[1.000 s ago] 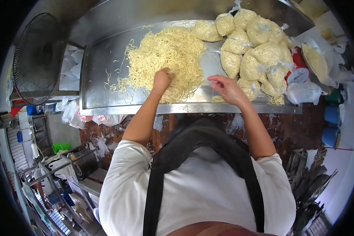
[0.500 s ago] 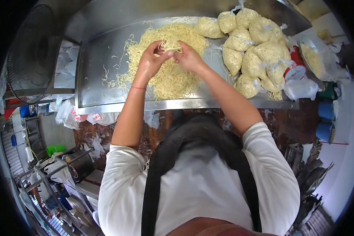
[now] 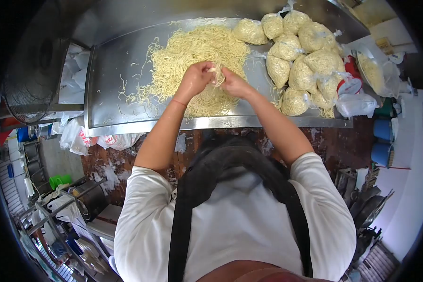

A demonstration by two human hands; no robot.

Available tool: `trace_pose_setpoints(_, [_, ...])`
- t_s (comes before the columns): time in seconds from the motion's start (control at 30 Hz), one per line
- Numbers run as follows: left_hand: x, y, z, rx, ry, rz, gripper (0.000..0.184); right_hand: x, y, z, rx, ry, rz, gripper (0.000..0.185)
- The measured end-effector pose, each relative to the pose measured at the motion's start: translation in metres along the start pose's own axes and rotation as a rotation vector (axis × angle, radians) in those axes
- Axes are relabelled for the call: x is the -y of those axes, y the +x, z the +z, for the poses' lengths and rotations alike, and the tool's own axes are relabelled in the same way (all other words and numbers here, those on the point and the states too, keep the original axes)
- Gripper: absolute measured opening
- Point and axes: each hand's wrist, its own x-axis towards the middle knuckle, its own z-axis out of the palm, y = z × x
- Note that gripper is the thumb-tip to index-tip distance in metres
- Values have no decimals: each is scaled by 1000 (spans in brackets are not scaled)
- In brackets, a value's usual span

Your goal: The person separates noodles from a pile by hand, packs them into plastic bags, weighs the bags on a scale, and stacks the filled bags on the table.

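Observation:
A wide heap of loose yellow noodles (image 3: 183,56) lies on the steel tray table (image 3: 113,70). Over its front part, my left hand (image 3: 195,81) and my right hand (image 3: 235,84) are close together, fingers pinched on a small clump of noodles (image 3: 218,75) between them. Stray strands lie left of the heap. To the right, knotted clear bags of noodles (image 3: 303,73) are piled up, and a few loose strands lie by the bags at the front edge.
A red scale (image 3: 350,86) and a white plastic bag (image 3: 357,105) are at the table's right end, beside a bagged container of noodles (image 3: 371,70). A fan (image 3: 30,84) stands at the left. The raised metal rim (image 3: 221,123) runs along the front.
My right hand has come from beside the bags to meet my left hand over the heap. Since the last earlier frame, both hands with the clump have moved slightly lower and to the right.

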Motion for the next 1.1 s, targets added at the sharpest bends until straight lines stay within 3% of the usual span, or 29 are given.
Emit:
trace_pose_setpoints(0.03, [-22, 1, -7, 14, -53, 5, 19, 3, 1, 3, 72, -150, 30, 42])
trace_pose_setpoints(0.13, [-49, 7, -29, 22, -108, 90, 27, 37, 14, 3, -59, -127, -27, 44])
trace_pose_setpoints(0.27, [-35, 15, -34, -157, -376, 308, 57, 88, 33, -23, -192, 484, 90, 33])
trace_pose_setpoints(0.3, [-24, 16, -24, -42, -488, 269, 77, 95, 35, -31, -227, 597, 51, 26])
trace_pose_setpoints(0.37, [-3, 17, 11, 143, -317, 131, 84, 104, 42, -48, -290, 823, -31, 15])
trace_pose_setpoints(0.43, [11, 11, 49, 162, -143, 206, 66, 111, 41, -71, -309, 953, -71, 12])
trace_pose_setpoints(0.53, [35, 18, 62, 275, -389, -9, 38, 114, 27, -104, -423, 969, -131, 11])
trace_pose_setpoints(0.57, [57, 27, 72, 141, -650, -76, 29, 109, 22, -114, -473, 919, -136, 11])
trace_pose_setpoints(0.7, [12, 34, 22, 227, -512, -56, 12, 63, -2, -125, -494, 892, -9, 14])
trace_pose_setpoints(0.8, [-36, 45, 17, 261, -436, -34, 20, 41, -13, -121, -492, 988, 46, 23])
trace_pose_setpoints(0.83, [-62, 44, 30, 201, -276, 215, 35, 39, -19, -123, -490, 1038, 37, 25])
trace_pose_setpoints(0.93, [-66, 55, 88, 296, -249, 493, 49, 67, -26, -128, -493, 1110, 9, 31])
trace_pose_setpoints(1.03, [-55, 54, 125, 612, -273, 205, 39, 80, -40, -163, -506, 1146, -132, 34])
trace_pose_setpoints(1.1, [-33, 59, 131, 628, -538, 116, 28, 72, -60, -198, -621, 1105, -225, 35])
